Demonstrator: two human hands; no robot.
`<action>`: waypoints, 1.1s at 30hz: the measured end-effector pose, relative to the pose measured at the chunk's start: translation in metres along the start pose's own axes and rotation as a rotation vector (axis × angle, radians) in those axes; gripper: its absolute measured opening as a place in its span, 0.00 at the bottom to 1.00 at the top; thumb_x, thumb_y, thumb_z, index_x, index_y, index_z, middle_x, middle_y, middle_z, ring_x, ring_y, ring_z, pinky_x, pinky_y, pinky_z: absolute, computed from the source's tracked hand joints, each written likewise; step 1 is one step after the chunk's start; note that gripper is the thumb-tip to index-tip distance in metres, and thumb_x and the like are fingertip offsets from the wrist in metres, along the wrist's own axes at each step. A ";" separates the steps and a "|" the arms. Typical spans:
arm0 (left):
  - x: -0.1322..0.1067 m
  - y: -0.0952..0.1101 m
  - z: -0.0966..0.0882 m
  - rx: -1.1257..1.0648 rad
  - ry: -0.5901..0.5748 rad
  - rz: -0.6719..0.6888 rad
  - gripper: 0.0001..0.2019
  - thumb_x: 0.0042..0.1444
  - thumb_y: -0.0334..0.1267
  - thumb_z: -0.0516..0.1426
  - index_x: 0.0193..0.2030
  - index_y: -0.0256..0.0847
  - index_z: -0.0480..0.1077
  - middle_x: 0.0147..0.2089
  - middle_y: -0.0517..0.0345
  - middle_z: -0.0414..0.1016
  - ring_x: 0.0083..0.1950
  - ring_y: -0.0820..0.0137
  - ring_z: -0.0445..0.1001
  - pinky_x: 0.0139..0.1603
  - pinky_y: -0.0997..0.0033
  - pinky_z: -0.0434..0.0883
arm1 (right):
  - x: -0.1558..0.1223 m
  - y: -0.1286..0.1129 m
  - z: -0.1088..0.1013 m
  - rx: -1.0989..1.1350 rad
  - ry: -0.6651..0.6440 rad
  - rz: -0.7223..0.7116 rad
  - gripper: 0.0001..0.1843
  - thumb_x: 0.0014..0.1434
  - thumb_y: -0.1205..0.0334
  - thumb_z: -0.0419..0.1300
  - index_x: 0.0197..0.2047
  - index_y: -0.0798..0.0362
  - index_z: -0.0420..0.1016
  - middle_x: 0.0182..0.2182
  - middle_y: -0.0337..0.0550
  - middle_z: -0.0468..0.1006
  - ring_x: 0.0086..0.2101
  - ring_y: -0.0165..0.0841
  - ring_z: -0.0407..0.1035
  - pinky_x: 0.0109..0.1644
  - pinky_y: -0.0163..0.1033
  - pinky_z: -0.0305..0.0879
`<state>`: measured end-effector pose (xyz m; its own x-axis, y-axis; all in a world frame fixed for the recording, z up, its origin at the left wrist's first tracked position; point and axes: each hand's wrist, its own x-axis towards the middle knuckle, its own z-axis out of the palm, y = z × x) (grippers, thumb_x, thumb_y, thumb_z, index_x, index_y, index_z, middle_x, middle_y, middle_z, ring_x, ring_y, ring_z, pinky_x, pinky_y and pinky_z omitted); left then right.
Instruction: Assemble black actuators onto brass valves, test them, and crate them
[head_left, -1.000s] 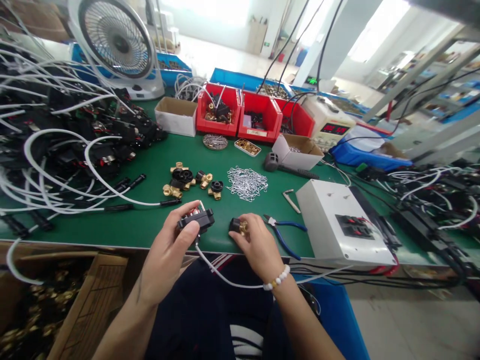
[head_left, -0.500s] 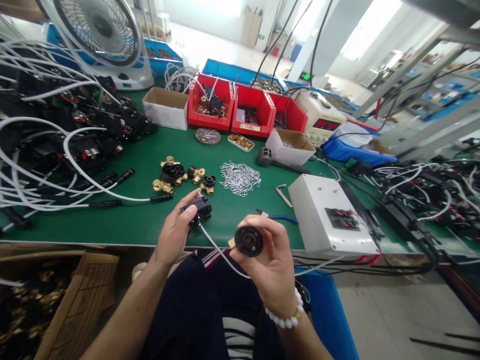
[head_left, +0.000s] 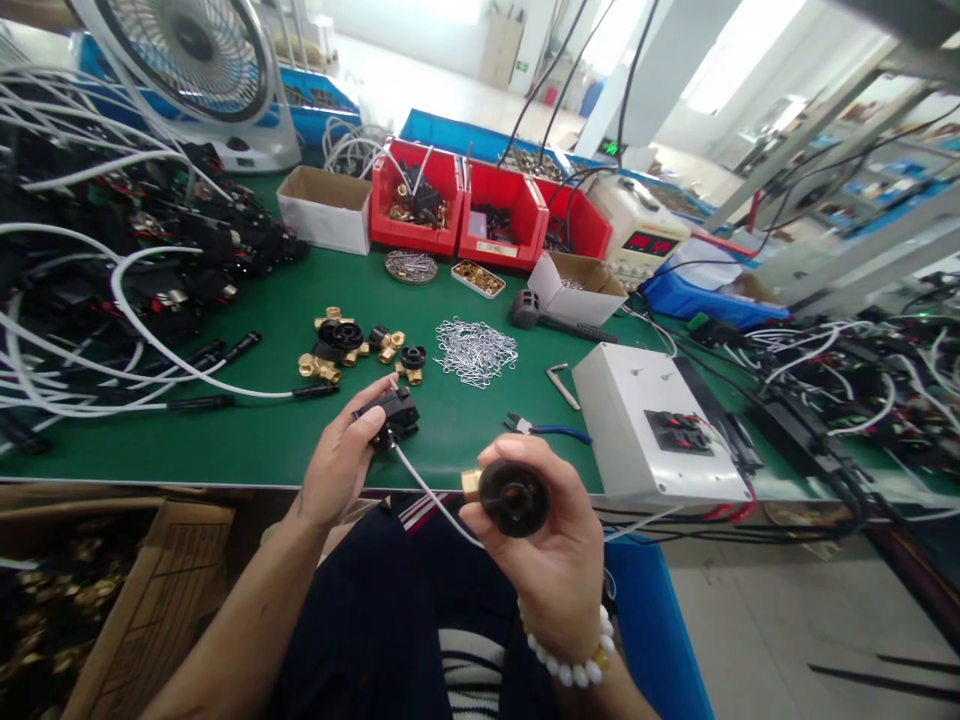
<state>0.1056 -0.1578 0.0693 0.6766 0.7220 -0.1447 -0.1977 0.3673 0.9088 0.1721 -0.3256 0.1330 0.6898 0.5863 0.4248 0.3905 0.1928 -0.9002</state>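
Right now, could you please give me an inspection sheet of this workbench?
Surface: green mat, bare at the near edge.
Job's things: black connector block with white lead; round black part with brass fitting.
Clutter: brass-and-black fittings, wire clips pile, pliers, red bins, cardboard boxes.
Grips: left hand holds the block; right hand holds the round part.
Cables: white cable bundles at the left.
Surroundings: fan, white switch box, meter.
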 end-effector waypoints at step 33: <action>-0.032 0.039 0.035 -0.105 -0.007 0.155 0.24 0.65 0.54 0.52 0.61 0.46 0.70 0.61 0.53 0.75 0.65 0.57 0.70 0.66 0.52 0.67 | -0.002 0.001 -0.001 0.589 -0.278 0.610 0.21 0.63 0.63 0.65 0.58 0.44 0.71 0.34 0.36 0.82 0.34 0.25 0.77 0.43 0.31 0.73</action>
<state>0.1016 -0.1873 0.1228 0.6370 0.7709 -0.0033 -0.3726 0.3116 0.8741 0.1712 -0.3276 0.1316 0.4721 0.8742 -0.1138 -0.4255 0.1130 -0.8979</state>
